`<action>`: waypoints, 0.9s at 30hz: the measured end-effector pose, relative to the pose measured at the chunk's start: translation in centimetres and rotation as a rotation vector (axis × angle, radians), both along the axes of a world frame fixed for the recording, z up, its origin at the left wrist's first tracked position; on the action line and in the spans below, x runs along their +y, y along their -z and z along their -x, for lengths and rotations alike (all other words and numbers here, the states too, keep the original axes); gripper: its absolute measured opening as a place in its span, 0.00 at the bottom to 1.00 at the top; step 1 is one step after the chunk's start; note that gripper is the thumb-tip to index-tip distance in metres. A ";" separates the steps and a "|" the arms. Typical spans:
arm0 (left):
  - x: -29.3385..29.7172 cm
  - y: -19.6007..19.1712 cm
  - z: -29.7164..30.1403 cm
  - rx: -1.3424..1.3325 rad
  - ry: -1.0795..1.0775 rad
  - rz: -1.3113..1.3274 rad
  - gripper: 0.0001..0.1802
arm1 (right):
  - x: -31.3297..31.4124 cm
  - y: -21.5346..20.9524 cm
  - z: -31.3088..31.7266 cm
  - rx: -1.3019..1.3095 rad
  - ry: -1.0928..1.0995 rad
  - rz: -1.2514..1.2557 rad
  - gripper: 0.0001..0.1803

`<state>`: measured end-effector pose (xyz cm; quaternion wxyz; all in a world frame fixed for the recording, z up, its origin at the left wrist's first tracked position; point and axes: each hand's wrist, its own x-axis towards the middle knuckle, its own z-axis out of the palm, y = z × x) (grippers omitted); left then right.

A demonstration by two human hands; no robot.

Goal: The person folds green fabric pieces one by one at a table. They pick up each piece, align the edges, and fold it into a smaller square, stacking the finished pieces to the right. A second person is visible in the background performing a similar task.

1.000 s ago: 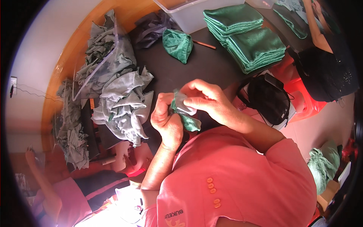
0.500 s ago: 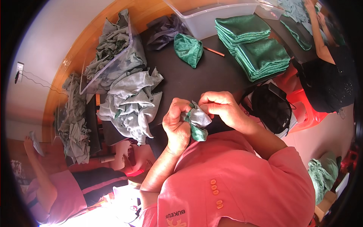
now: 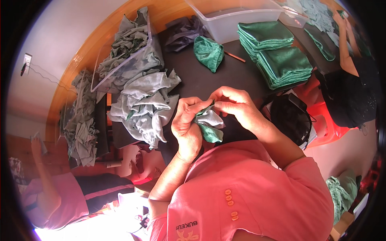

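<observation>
Between my hands, in front of my chest, is a small fabric piece (image 3: pixel 210 133), green velvet on one face and pale grey on the other. My left hand (image 3: pixel 188 126) is closed around its left side. At its upper edge, the thumb and fingers of my right hand (image 3: pixel 236 105) pinch the dark green rim. A heap of grey pieces (image 3: pixel 142 106) with bits of green lies to the left of my hands. Farther off on the dark table (image 3: pixel 189 74), a green velvet piece (image 3: pixel 209 54) lies beside a thin orange-brown stick (image 3: pixel 235 56).
Two stacks of folded green pieces (image 3: pixel 284 66) stand at the right. A clear bin (image 3: pixel 150 38) of grey pieces is at far left, an open translucent bin (image 3: pixel 241 18) at the back. A black bag (image 3: pixel 290 120) sits at right. Other people work at both sides.
My right hand's pinch has moved left and up along the fabric's top edge, closer to my left fingers. The whole scene has shifted slightly to the right in view.
</observation>
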<state>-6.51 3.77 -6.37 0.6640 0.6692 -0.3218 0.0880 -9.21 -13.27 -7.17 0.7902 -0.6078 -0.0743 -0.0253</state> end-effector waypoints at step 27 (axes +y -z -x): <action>-0.3 2.2 -0.8 -0.141 0.007 0.061 0.28 | -2.2 0.0 -3.2 0.084 -0.201 0.045 0.05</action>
